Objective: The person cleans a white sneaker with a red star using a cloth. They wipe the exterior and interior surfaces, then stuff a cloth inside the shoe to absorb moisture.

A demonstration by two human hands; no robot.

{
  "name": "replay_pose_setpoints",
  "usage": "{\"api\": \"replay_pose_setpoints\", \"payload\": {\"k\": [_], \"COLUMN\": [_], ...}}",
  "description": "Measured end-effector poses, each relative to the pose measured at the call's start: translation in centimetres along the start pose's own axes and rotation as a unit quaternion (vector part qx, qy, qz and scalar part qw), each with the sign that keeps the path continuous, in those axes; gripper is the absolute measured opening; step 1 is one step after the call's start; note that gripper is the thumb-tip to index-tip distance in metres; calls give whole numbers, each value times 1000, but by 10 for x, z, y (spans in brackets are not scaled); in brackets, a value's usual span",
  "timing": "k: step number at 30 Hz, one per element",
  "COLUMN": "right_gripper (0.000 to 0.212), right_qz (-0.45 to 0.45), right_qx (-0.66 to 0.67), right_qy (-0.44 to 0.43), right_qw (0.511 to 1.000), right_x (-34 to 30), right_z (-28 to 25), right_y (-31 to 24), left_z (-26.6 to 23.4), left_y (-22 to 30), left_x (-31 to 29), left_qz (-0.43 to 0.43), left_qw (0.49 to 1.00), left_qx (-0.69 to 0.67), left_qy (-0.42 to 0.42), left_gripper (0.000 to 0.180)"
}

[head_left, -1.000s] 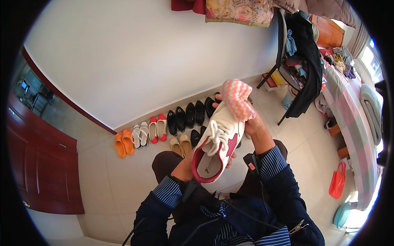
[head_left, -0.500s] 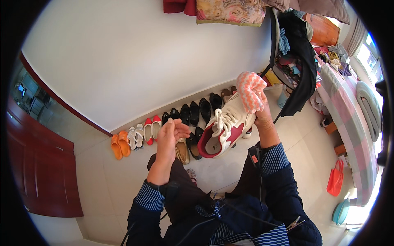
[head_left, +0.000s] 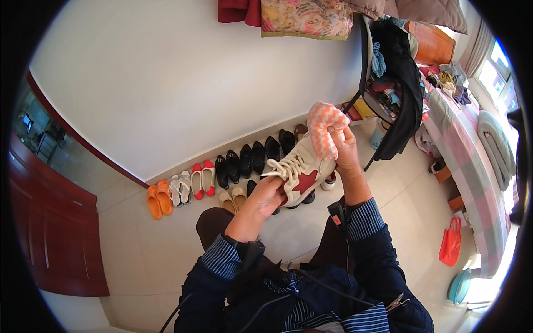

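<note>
A white lace-up sneaker with dark red patches is held up in front of me, its toe pointing away and to the right. My left hand grips it at the collar, near the loose white laces. An orange-and-white zigzag cloth is draped over the toe end. My right hand is closed on this cloth at the sneaker's right side. Part of the toe is hidden beneath the cloth, and the fingertips of my left hand are partly out of sight.
Along the wall stands a row of shoes: orange clogs, white sandals, red-and-cream flats and several black pairs. Beige flats sit nearer. A clothes-laden chair, a bed and a red bag are on the right.
My left hand has moved right from beside the sneaker and taken hold of its collar. The sneaker has turned slightly, and the cloth has shifted left with my right hand.
</note>
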State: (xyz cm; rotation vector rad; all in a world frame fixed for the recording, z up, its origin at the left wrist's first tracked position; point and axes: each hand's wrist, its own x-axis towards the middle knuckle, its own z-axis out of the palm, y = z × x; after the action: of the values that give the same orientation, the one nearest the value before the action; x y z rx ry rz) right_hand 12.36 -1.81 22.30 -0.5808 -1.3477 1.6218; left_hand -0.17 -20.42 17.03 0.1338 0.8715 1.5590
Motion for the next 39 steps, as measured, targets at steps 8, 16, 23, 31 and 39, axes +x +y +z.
{"api": "replay_pose_setpoints", "payload": {"k": [8,16,23,31,39], "right_gripper": [23,28,26,28,36], "right_qz": [16,48,35,39,41], "right_qx": [50,109,50,69,74], "right_qy": [3,-1,-28,-36,-46], "right_qw": [999,993,998,996,995], "right_x": [-3,-16,-16,-19,-17], "right_z": [-5,0,9,9,-7], "right_y": [13,14,5,5,17], "left_z": [-2,-25,-24,-33,-27], "left_y": [-3,-1,-7,11,18], "left_x": [-9,-8,-22,-31,-50], "left_qz": [16,55,74,51,105], "left_qw": [987,990,981,976,968], "left_qx": [-144,-71,177,211,167], "left_qy": [-69,-110,13,8,-154], "left_gripper": [27,29,26,39,92]}}
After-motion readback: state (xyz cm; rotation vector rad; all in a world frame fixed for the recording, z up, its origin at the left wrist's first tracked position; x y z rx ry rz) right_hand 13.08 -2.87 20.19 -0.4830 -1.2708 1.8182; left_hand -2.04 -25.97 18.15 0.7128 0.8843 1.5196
